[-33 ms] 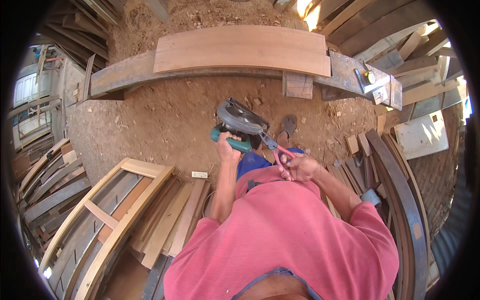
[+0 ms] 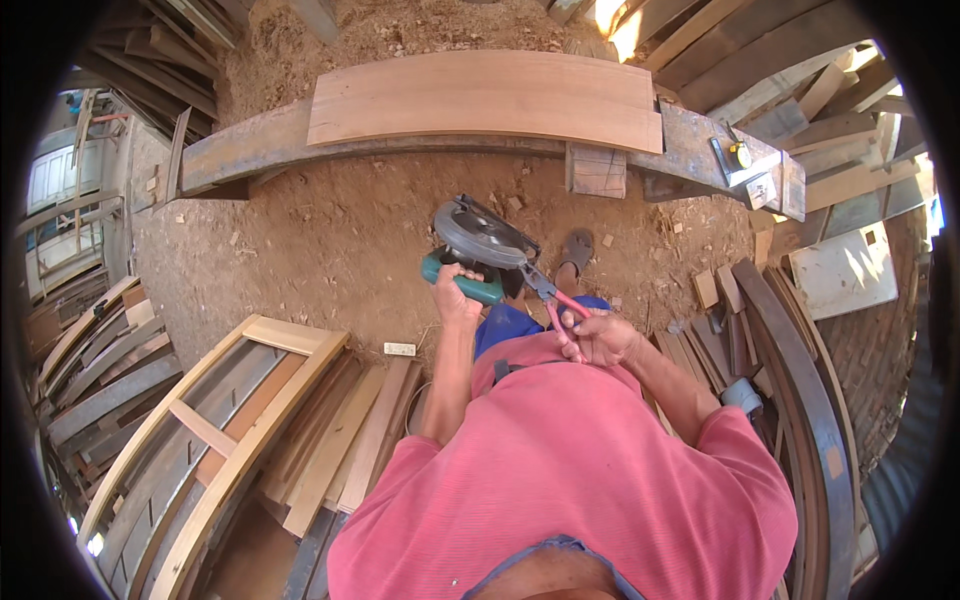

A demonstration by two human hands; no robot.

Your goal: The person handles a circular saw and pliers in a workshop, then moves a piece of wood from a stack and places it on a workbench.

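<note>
1. The circular saw (image 2: 478,235) is at the frame's centre; its blade is hard to make out.
2. The left hand (image 2: 455,288) grasps and partly hides its smooth teal handle (image 2: 486,292).
3. The right hand (image 2: 600,338) is closed around red-handled pliers (image 2: 541,283); whether their tips touch the saw, I cannot tell.
4. Upper centre, a flat wooden board (image 2: 480,95) lies on the table (image 2: 235,155).

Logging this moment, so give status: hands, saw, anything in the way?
Left hand gripping circular saw by its green handle. Right hand closed around red-handled pliers. Saw held apart from wooden board. Possibly in the way: pliers overlapping saw's edge, contact unclear.
</note>
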